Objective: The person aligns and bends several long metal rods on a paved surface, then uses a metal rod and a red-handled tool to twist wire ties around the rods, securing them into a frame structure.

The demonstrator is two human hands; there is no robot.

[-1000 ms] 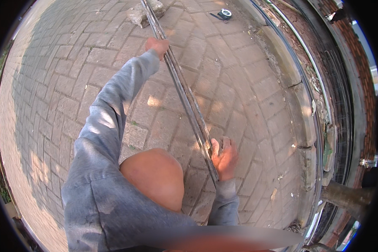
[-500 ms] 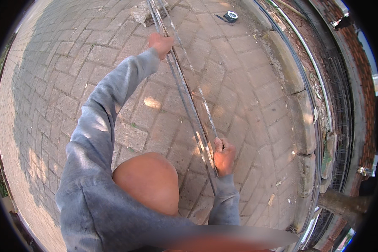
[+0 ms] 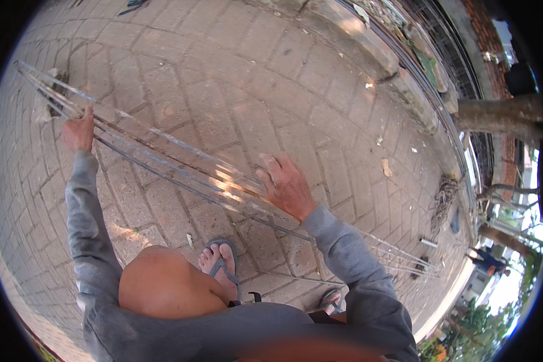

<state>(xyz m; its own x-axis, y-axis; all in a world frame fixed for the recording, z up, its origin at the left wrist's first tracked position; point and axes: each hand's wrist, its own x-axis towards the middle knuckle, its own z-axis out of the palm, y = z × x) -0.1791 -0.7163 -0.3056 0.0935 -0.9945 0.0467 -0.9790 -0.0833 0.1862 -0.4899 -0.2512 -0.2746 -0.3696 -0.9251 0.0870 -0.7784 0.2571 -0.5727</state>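
Long thin metal rods (image 3: 184, 144) across the front of the body, over brick paving (image 3: 241, 78); slant from upper left down to lower right, with long axes nearly parallel, converging at the upper-left tips, near a rough stone (image 3: 44, 110). Clamped on rods near that end with left hand (image 3: 78, 131). Palm-down over the middle with right hand (image 3: 291, 188), fingers apart; cannot tell if touching. Look slim, patchy grey to rusty brown, sunlit midway.
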